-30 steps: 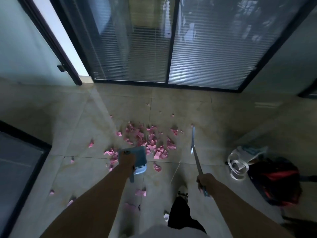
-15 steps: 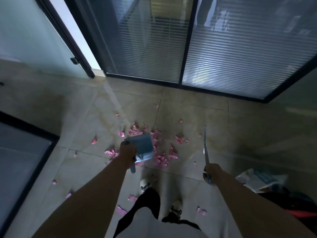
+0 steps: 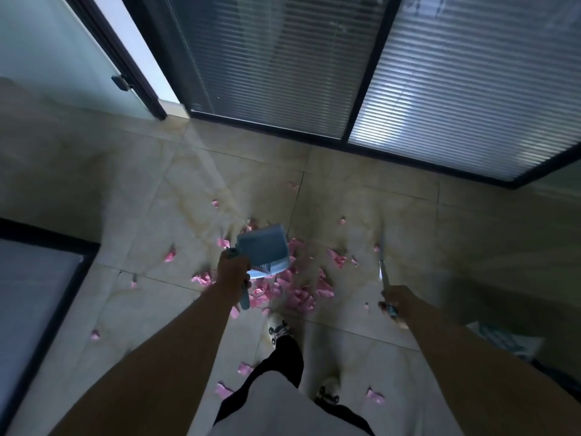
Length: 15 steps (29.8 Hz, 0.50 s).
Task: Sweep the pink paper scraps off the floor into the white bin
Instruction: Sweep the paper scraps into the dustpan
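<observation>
Left hand (image 3: 233, 272) wrapped around the blue dustpan (image 3: 263, 250) handle, right hand (image 3: 396, 303) closed on the thin broom stick (image 3: 383, 268) — pink scraps (image 3: 298, 294) heaped on the floor (image 3: 176, 196) just ahead of the shoes, so best to set the pan lip flat beside the heap and draw strays inward first; bin unseen.
</observation>
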### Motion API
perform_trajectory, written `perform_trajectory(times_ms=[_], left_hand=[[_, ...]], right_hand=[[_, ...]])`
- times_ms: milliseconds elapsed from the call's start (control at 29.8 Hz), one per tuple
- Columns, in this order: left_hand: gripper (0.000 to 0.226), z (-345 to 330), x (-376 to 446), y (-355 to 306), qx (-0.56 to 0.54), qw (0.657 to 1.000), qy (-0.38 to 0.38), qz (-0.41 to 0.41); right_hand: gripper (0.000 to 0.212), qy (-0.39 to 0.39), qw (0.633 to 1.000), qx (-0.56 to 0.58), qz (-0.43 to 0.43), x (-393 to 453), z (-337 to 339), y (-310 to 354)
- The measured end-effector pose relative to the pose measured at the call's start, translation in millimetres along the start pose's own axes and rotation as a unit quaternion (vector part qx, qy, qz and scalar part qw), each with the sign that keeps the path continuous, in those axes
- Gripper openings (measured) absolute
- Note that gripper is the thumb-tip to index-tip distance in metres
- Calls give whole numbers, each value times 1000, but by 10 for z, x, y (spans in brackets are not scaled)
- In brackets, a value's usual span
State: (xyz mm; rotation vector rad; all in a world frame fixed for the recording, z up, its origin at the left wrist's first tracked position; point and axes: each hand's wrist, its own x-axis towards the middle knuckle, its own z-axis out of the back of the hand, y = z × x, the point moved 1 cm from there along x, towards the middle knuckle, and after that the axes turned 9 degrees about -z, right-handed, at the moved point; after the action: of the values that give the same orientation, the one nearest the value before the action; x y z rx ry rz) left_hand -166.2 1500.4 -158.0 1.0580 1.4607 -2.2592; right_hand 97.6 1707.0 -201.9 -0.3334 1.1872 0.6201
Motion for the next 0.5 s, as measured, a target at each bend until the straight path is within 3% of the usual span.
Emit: perform_trajectory(times_ms=[101, 235, 335, 402, 503], left_hand=[[19, 31, 208, -158, -8, 1000, 12, 5], [25, 16, 403, -338, -13, 1000, 23, -8], [21, -1, 486, -421, 1, 1000, 18, -19], [22, -8, 529, -451, 6, 1000, 16, -26], [21, -15, 566, -493, -2, 1000, 5, -22]], right_hand=[[24, 2, 1000, -26, 9, -24, -348, 185], [17, 0, 990, -137, 31, -148, -692, 277], [9, -18, 959, -273, 77, -266, -857, 270], [20, -18, 938, -336, 88, -275, -906, 258], [25, -1, 939, -335, 71, -293, -861, 323]])
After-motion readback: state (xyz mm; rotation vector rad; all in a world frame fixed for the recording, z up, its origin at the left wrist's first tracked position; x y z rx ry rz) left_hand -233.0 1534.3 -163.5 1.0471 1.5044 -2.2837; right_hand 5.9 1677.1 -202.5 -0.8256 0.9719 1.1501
